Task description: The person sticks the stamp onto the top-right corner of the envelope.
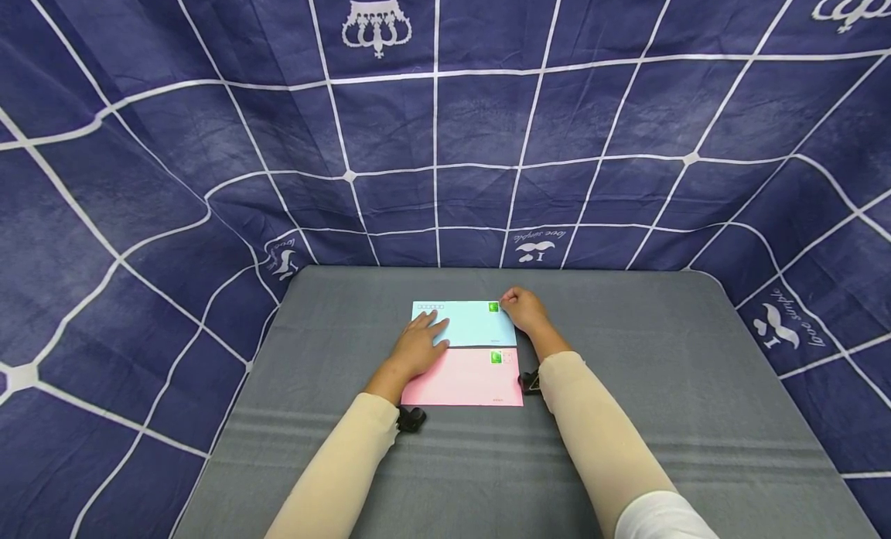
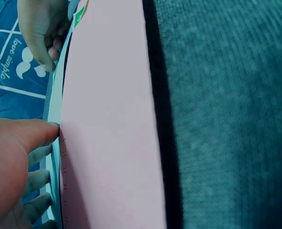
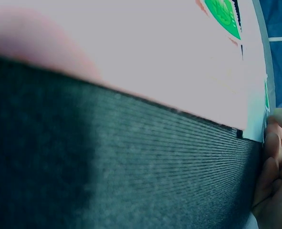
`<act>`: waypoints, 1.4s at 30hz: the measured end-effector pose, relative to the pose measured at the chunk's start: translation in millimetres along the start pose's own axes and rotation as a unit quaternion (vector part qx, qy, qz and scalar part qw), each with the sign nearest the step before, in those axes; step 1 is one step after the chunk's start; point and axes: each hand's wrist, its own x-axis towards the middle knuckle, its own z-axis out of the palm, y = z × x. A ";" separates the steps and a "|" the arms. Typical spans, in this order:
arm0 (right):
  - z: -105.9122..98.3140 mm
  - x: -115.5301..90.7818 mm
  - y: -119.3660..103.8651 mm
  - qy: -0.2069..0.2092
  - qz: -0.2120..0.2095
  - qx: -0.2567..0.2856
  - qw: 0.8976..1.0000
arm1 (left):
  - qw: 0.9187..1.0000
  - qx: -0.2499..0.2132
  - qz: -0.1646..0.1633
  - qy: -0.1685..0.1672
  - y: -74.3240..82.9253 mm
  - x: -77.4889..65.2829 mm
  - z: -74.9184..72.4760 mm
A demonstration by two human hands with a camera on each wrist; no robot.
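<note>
A light blue envelope point(image 1: 466, 330) lies on the table, a green stamp point(image 1: 493, 307) at its far right corner. Just nearer lies a pink envelope point(image 1: 459, 380), also with a green stamp point(image 1: 496, 357). My left hand point(image 1: 420, 346) rests on the left part of the blue envelope, fingers spread, its heel over the pink one. In the left wrist view its thumb point(image 2: 43, 131) lies along the edge between them. My right hand point(image 1: 527, 311), fingers curled, pinches at the blue envelope's far right corner beside the stamp. The exact contact is partly hidden in the right wrist view.
Grey ribbed cloth covers the table point(image 1: 668, 369) around the envelopes. A dark blue curtain point(image 1: 473, 129) with white lines hangs behind the table and at both sides. Black wrist cameras point(image 1: 411, 420) sit at both cuffs, close to the pink envelope.
</note>
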 end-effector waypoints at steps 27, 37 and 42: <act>-1.8 -3.6 10.7 0.036 -0.007 0.091 0.995 | 0.999 -0.027 -0.028 0.032 7.5 3.5 0.6; -1.2 -5.6 12.3 0.032 0.007 0.170 0.985 | 0.997 -0.023 -0.039 0.060 9.4 1.2 2.1; -0.8 -6.8 13.3 0.038 0.008 0.211 0.977 | 0.996 -0.016 -0.029 0.079 9.8 1.1 3.0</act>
